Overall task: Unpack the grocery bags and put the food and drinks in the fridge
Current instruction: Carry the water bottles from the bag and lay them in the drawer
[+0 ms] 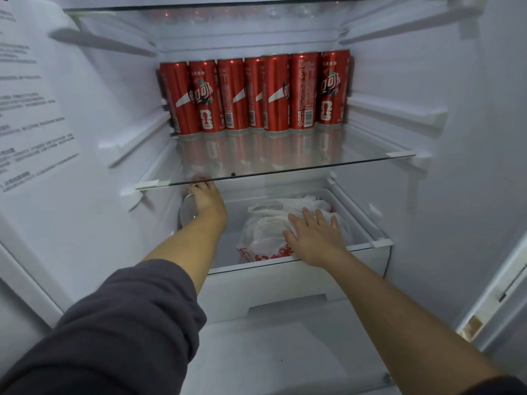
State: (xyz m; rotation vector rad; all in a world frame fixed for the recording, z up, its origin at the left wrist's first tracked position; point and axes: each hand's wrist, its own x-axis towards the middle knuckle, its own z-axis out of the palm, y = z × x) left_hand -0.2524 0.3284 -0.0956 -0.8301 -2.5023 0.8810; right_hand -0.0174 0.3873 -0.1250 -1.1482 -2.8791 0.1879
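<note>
Sleeve (114,323) foremost | left hand (205,196) grips can (186,213) under glass shelf (313,159) | right hand (313,235) flat on bag (265,232) in drawer (285,280)

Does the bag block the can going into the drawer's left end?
Nothing visible blocks it. The bag lies toward the right of the drawer under the flat right hand, apart from the can in the left hand.

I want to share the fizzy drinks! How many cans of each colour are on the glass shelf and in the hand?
Red cans in the row on the glass shelf: 7
Silver can, gripped by the left hand: 1
Total: 8
</note>
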